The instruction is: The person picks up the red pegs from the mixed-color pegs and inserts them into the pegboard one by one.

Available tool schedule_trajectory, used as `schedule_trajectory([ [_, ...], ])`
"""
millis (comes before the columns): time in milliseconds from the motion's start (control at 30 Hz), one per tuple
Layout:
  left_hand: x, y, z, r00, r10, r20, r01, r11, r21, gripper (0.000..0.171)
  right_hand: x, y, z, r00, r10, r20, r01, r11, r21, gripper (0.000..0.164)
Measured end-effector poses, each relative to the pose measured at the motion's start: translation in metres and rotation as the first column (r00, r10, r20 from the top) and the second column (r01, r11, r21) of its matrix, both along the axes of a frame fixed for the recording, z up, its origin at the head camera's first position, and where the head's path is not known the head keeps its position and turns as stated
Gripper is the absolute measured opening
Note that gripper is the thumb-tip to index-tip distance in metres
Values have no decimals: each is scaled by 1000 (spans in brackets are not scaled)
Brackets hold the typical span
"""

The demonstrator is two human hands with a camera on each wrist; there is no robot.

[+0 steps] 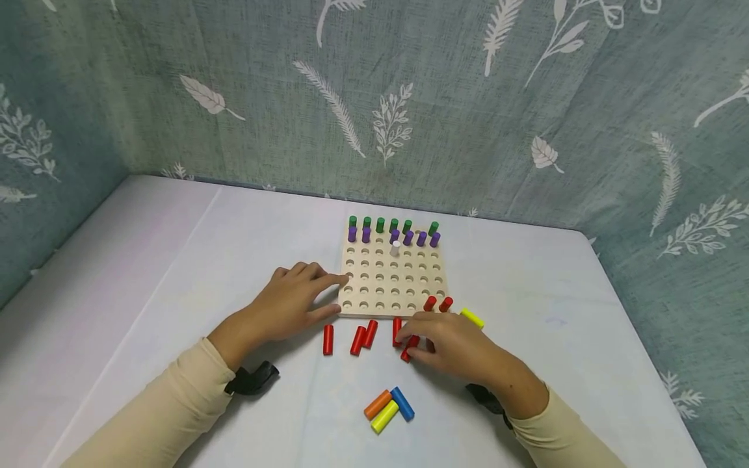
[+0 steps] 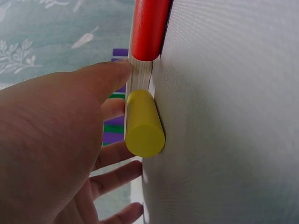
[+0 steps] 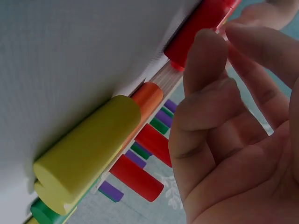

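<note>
A wooden pegboard (image 1: 386, 286) bears green and purple pegs along its far rows, one white peg (image 1: 394, 248) and two red pegs at its near right corner. My left hand (image 1: 292, 299), fingers loosely spread, rests at the board's left edge and holds nothing. Just in front of the board, my right hand (image 1: 453, 344) reaches over two loose red pegs with bent fingers. Its thumb overlaps one red peg (image 1: 414, 342) and its index fingertip lies at another red peg (image 1: 397, 325). In the right wrist view these fingertips (image 3: 205, 39) nearly meet before a red peg (image 3: 194, 39); I cannot tell whether they pinch it.
More loose red pegs (image 1: 328, 340) lie before the board's left half. Nearer me, an orange peg (image 1: 377, 404), a yellow peg (image 1: 384, 417) and a blue peg (image 1: 402, 403) lie together. Another yellow peg (image 1: 472, 318) lies beside the board's right corner. A patterned cloth (image 1: 263, 97) hangs behind the table.
</note>
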State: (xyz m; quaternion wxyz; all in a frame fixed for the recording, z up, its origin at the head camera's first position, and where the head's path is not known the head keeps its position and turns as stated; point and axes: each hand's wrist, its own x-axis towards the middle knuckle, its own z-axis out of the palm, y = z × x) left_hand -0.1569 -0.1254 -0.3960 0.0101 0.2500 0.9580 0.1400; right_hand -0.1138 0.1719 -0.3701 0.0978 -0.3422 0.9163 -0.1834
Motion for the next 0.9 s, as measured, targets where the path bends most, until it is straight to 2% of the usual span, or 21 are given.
schedule_trajectory([
  [167,1,1,-1,1000,-2,26,2,1000,-7,58,2,1,0,1000,-5,22,4,1000,24,20],
  [400,0,1,1,1000,7,7,-7,1000,0,56,0,2,0,1000,-1,8,1,999,37,25],
  [600,0,2,0,999,4,32,-4,1000,-8,57,0,2,-2,999,-2,39,0,998,58,26],
  [900,-2,2,2,1000,9,11,-9,1000,-1,57,-2,1,-1,999,-21,49,17,997,74,24],
])
